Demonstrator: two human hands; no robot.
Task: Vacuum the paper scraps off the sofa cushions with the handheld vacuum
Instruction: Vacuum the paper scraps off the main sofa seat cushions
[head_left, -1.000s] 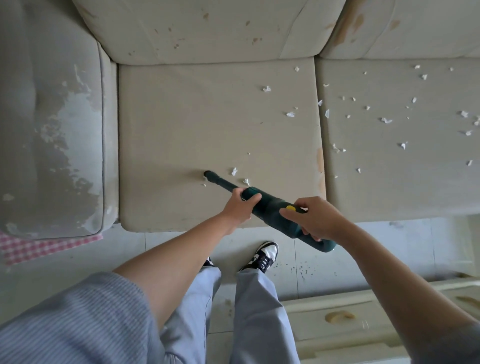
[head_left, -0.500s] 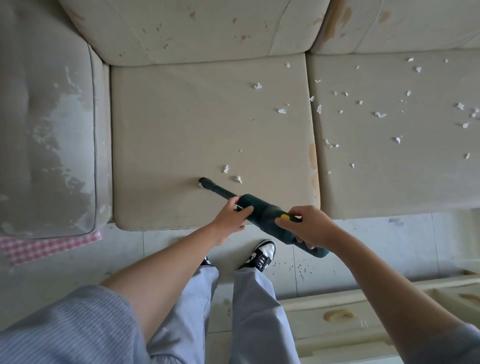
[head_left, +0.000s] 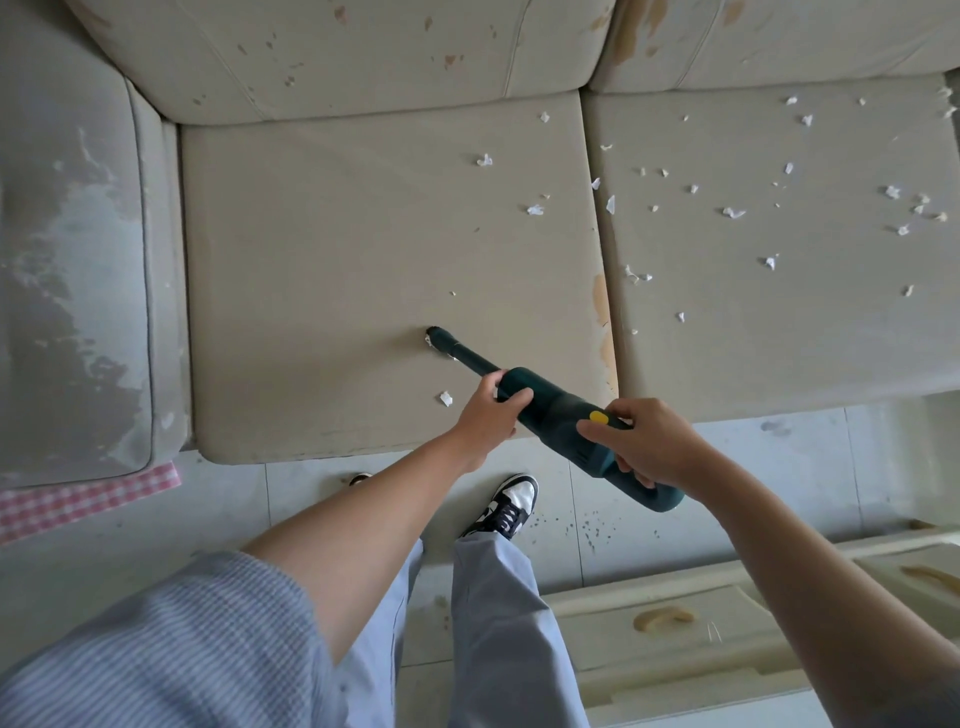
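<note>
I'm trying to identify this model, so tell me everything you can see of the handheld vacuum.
The handheld vacuum is dark green, plastic-looking, with a yellow button on top, a narrow black nozzle and a looped rear handle. It lies slanted, nozzle tip pressed on the left seat cushion against a white paper scrap. The left hand grips its front, the right hand its handle.

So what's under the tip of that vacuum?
A white paper scrap shows at the nozzle of the vacuum, against the seat cushion. Anything directly beneath is hidden.
</note>
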